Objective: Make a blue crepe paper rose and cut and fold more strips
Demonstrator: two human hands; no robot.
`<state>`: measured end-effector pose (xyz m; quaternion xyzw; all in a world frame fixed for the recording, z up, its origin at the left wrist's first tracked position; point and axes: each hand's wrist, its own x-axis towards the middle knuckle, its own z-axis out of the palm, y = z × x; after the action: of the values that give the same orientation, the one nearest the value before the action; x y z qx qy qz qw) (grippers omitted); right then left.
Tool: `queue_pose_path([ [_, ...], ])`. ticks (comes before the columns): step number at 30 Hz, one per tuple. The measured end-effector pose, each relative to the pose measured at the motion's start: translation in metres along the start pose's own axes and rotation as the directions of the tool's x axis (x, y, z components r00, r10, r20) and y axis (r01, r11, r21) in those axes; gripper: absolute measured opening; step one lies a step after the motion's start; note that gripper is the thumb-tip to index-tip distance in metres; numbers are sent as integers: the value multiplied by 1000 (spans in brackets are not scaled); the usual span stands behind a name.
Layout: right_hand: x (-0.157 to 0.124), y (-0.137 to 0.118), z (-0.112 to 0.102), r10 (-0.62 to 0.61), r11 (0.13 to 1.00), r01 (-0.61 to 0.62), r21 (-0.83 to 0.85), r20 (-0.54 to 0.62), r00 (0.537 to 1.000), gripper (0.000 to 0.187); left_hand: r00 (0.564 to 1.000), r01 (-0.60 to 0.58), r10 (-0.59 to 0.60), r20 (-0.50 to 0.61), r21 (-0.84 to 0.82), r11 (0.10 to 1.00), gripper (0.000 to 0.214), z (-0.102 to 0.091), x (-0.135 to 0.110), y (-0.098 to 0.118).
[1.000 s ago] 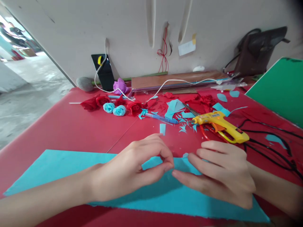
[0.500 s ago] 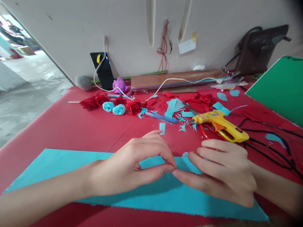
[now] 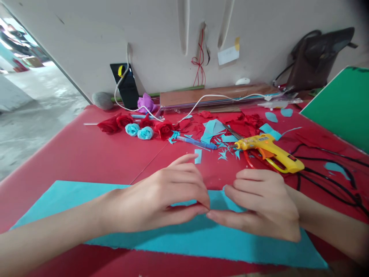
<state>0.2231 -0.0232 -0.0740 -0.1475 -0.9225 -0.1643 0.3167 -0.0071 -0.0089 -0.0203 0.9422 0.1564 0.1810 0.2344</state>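
A long strip of blue crepe paper lies across the near side of the red table, beneath both hands. My left hand is closed, thumb and index finger pinched together over the strip's middle, little finger raised. My right hand is closed too, its fingers curled and its thumb tip meeting the left fingertips. Whatever is pinched between them is hidden or too small to name. A pale blue sliver shows at the right hand's curled fingers. Just past that hand lies a yellow hot glue gun.
Red-handled scissors lie partly under the glue gun, near blue paper scraps and a blue pen. Red roses, small blue roses and a phone sit farther back. Black cords run along the right.
Both hands have shifted slightly to the left, the right one more and a little upward. Their fingertips stay together. The paper strip and tools look unmoved.
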Motion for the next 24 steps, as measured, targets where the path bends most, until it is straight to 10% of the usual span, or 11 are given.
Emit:
queue_pose_path([
  [14,6,1,-10,-71,997,72,-29,9,997,36,990,23,-26,-140,-22,1000,9,5,2,-4],
  [24,7,11,-12,-69,998,69,4,30,997,32,966,252,-248,-75,40,967,18,14,3,-7],
])
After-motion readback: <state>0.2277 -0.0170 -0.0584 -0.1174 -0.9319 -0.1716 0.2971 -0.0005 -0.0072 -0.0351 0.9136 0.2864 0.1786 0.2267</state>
